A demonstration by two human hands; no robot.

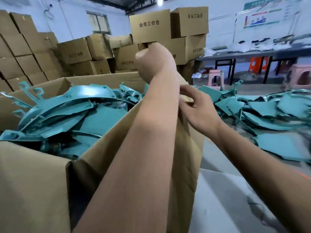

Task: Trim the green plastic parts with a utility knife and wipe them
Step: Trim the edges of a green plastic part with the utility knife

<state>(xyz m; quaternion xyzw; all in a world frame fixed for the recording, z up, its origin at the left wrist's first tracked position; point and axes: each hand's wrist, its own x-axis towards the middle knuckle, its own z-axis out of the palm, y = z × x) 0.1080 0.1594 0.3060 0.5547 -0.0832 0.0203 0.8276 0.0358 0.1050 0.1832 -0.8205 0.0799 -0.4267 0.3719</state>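
A big open cardboard box fills the left and is heaped with green plastic parts. More green parts lie spread on the grey table to its right. My left hand is raised above the box's far right corner, fingers curled into a fist with the thumb on top; nothing shows in it. My right hand pinches the upper edge of the box's right flap. No utility knife or wiping cloth is visible.
Stacks of closed cardboard boxes stand behind. A long workbench with clutter runs along the right wall, with pink stools under it. Bare grey table surface lies at the lower right.
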